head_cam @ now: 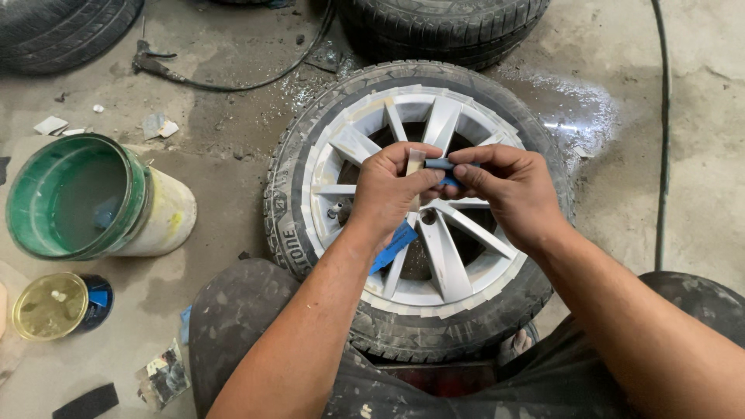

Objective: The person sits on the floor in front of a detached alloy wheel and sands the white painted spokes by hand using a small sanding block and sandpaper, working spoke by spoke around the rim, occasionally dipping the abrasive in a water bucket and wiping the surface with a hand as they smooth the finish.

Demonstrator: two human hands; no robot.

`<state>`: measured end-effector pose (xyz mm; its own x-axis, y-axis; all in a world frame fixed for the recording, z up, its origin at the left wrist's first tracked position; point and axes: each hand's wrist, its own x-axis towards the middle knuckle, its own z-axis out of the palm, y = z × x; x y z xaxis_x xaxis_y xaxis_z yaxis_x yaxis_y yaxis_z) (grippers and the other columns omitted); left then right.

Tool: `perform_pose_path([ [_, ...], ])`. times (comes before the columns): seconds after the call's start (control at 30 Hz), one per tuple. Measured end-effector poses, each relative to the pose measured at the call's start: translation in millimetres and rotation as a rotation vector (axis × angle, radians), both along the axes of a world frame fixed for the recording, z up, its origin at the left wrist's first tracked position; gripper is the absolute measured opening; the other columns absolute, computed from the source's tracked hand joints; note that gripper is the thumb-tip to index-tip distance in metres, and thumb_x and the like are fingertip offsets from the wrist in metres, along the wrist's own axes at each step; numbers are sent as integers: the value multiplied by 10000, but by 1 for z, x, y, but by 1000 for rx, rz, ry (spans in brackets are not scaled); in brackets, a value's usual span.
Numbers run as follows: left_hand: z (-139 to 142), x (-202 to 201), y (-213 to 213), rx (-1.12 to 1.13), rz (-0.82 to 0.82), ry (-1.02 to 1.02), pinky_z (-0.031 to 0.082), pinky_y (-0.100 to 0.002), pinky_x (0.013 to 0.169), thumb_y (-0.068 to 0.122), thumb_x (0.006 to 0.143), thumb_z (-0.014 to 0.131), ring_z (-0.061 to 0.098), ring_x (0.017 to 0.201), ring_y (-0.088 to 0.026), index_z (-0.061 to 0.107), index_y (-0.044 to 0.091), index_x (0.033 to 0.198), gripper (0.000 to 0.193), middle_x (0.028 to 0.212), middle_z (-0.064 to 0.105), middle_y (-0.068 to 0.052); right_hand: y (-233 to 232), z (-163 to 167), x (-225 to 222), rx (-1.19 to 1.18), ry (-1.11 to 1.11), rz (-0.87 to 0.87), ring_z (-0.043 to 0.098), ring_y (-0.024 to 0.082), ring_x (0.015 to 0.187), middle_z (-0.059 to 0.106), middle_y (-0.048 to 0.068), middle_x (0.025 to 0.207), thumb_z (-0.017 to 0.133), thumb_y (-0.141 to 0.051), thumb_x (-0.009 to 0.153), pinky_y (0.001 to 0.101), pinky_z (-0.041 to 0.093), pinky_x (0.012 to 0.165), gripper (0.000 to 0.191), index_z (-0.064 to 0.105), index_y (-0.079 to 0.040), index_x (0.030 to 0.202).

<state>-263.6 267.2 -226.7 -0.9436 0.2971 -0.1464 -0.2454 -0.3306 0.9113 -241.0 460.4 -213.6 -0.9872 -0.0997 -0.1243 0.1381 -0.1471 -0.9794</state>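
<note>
A tyre [310,140] with a grey multi-spoke alloy wheel [446,260] lies flat on the floor in front of me, its rim edge ringed with pale masking tape. Both my hands meet above the wheel's centre. My left hand [392,190] pinches a small tan flat piece [415,161] and also holds a blue sheet [394,247] hanging below the palm. My right hand [504,186] grips a small dark blue object [440,164] against that tan piece. My knees in dark, dusty trousers frame the tyre's near side.
A green-lined white bucket [159,213] holding grey water stands at the left, with a small open can [54,306] of yellowish liquid below it. More tyres [442,27] lie at the back. A black hose [662,140] runs down the right; paper scraps litter the wet concrete floor.
</note>
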Motion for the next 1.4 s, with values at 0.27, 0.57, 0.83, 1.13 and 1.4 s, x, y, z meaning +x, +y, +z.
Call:
perform_pose_path([
  [0.27, -1, 0, 1, 45, 9, 21, 532, -243, 636, -21, 881, 780, 686, 739, -114, 724, -31, 1126, 251, 854, 735, -69, -2, 3, 1, 15, 13, -8, 736, 174, 856, 746, 123, 968, 654, 32, 949, 335, 642, 835, 209, 690, 40, 1155],
  [0.57, -3, 0, 1, -21, 4, 31, 546, -219, 662, -18, 881, 766, 708, 748, -94, 736, -6, 1069, 190, 842, 751, -64, 0, 2, -2, 70, -9, -27, 743, 182, 863, 753, 135, 957, 669, 45, 940, 319, 624, 830, 167, 702, 45, 1103],
  [0.83, -6, 2, 2, -173, 78, 120, 545, -226, 675, 16, 838, 817, 663, 755, -71, 770, -30, 1012, 186, 854, 750, -36, 0, -2, -2, 15, -13, -25, 735, 174, 897, 759, 119, 995, 685, 18, 945, 314, 620, 852, 140, 724, 33, 1078],
  [1.13, -6, 2, 5, -111, 71, -17, 556, -245, 649, 50, 874, 790, 686, 727, -102, 746, -14, 1063, 205, 858, 747, -74, -5, 5, 3, 41, 32, -77, 720, 159, 953, 743, 97, 1068, 705, 52, 895, 319, 611, 884, 291, 660, 2, 1178],
  [1.4, -22, 18, 24, 87, 184, 7, 590, -252, 717, 57, 891, 788, 700, 776, -111, 746, -5, 1050, 176, 921, 762, -70, -6, -4, 4, -301, -151, -161, 724, 200, 945, 735, 124, 1063, 671, 2, 948, 353, 612, 895, 265, 646, 13, 1212],
])
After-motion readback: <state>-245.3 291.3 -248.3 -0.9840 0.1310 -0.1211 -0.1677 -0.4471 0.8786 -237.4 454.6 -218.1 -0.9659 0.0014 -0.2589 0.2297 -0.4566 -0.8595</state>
